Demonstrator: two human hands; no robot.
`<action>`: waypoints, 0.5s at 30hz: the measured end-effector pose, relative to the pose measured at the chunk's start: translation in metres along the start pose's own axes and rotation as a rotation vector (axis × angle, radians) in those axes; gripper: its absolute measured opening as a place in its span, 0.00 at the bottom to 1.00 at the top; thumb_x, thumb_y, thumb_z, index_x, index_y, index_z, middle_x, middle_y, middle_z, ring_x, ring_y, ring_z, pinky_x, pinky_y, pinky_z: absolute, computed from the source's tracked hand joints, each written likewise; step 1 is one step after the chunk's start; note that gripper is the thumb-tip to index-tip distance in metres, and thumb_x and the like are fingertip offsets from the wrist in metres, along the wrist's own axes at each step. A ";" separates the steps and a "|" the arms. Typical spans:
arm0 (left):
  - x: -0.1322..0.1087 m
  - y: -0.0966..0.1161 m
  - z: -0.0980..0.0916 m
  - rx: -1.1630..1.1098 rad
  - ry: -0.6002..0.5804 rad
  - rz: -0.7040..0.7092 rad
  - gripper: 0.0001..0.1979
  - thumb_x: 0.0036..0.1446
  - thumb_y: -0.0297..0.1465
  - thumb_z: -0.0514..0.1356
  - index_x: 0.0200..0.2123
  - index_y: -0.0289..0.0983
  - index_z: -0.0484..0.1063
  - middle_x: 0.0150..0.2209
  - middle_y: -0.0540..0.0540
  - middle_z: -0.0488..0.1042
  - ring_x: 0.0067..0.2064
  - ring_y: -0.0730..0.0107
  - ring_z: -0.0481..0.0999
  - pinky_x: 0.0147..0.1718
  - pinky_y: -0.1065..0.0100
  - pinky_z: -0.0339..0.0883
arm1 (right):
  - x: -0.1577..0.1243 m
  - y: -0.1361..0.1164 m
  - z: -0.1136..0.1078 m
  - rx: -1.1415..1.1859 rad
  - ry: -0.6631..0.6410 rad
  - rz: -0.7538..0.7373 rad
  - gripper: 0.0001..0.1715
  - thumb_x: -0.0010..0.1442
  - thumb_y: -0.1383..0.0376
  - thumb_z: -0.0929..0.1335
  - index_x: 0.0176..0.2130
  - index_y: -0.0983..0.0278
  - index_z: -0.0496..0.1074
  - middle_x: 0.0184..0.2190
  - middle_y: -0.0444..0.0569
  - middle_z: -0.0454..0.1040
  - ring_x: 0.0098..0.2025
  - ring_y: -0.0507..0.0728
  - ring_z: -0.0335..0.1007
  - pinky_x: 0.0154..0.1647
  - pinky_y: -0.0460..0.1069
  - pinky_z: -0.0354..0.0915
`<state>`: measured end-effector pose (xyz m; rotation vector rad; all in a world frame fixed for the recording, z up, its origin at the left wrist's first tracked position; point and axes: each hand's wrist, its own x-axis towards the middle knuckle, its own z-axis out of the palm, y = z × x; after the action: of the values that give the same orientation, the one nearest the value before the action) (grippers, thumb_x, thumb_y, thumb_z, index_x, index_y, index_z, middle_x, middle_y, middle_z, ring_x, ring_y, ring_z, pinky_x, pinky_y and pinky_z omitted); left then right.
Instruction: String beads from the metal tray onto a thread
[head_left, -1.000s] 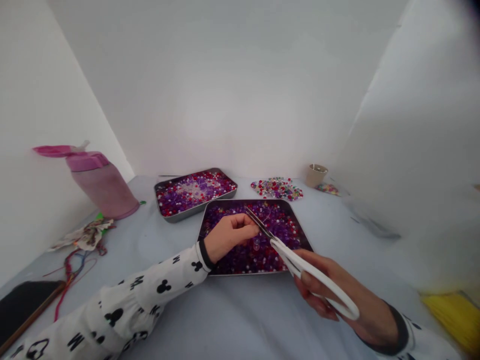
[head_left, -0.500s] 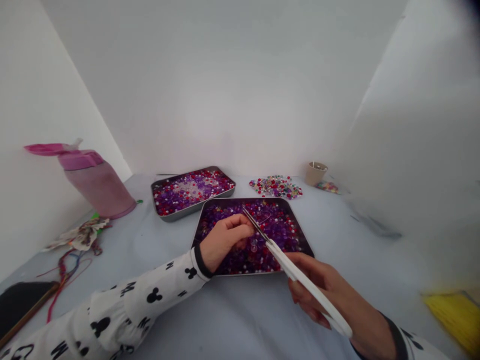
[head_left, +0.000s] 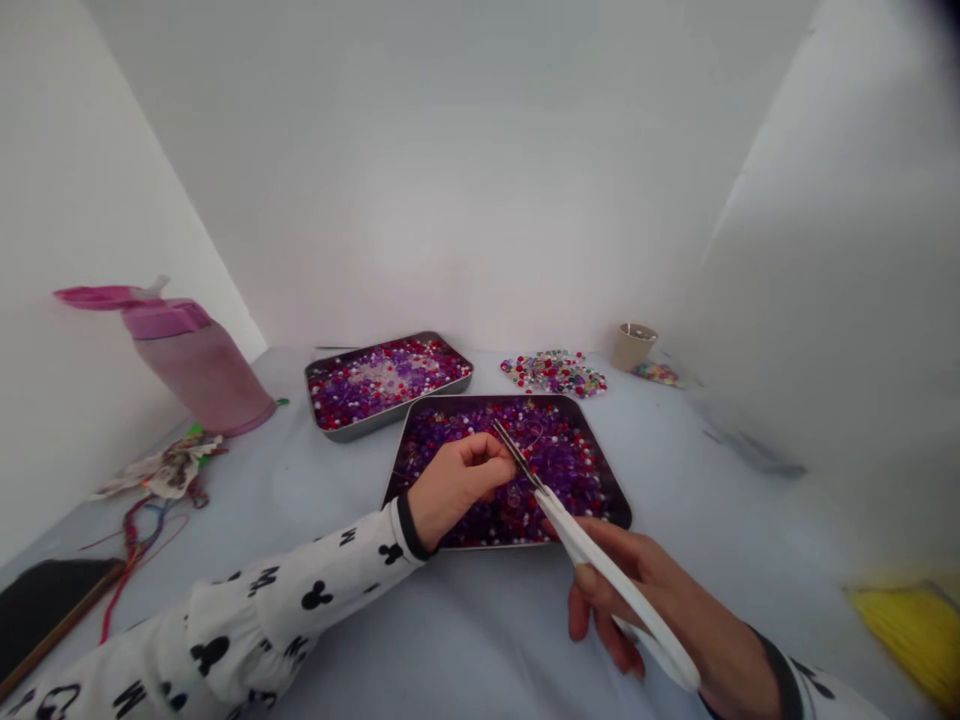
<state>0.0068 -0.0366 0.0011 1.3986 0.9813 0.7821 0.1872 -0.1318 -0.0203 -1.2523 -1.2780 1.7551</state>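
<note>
Pinching a fine thread [head_left: 540, 434] between thumb and forefinger, as the head view showed, the left hand [head_left: 459, 488] was over the middle of the front tray [head_left: 616, 500], which lay near the centre of the table [head_left: 480, 630] and was filled with purple, red and white beads [head_left: 555, 465]. The right hand [head_left: 664, 580] gripped the white-handled scissors [head_left: 577, 535] beyond the tray's near right corner; the blades, nearly together, slanted up past the left fingertips. The thread curved out to the right of the blades.

Toward the far edge of the table were a second tray [head_left: 375, 420] of beads, a loose bead pile [head_left: 555, 373] and, by the far right corner, a small cup [head_left: 634, 346]. Along the left edge stood a pink bottle [head_left: 210, 380], with crumpled paper [head_left: 169, 472] and red and blue cords [head_left: 133, 545] nearer. Something yellow [head_left: 907, 635] lay toward the near right corner.
</note>
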 end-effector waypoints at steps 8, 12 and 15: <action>0.001 -0.001 0.000 0.034 -0.005 0.004 0.05 0.45 0.29 0.58 0.24 0.34 0.64 0.18 0.57 0.60 0.20 0.81 0.57 0.21 0.75 0.51 | 0.001 -0.001 0.004 -0.015 0.023 0.021 0.41 0.46 0.52 0.68 0.53 0.69 0.56 0.17 0.41 0.69 0.10 0.45 0.55 0.09 0.40 0.53; 0.000 -0.001 0.000 0.052 0.006 0.002 0.05 0.46 0.29 0.58 0.23 0.34 0.64 0.18 0.57 0.61 0.20 0.81 0.57 0.21 0.75 0.51 | 0.001 0.001 0.003 -0.023 0.037 0.030 0.39 0.47 0.52 0.67 0.52 0.69 0.57 0.16 0.41 0.69 0.09 0.45 0.54 0.08 0.40 0.52; 0.000 -0.001 0.000 0.048 0.004 0.003 0.05 0.46 0.29 0.58 0.23 0.34 0.64 0.18 0.57 0.61 0.20 0.81 0.57 0.21 0.75 0.50 | 0.002 0.004 0.000 -0.026 0.020 0.004 0.38 0.48 0.51 0.67 0.52 0.69 0.58 0.16 0.40 0.68 0.09 0.44 0.53 0.08 0.40 0.51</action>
<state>0.0071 -0.0367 0.0004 1.4400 1.0073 0.7685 0.1868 -0.1316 -0.0246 -1.2847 -1.2915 1.7300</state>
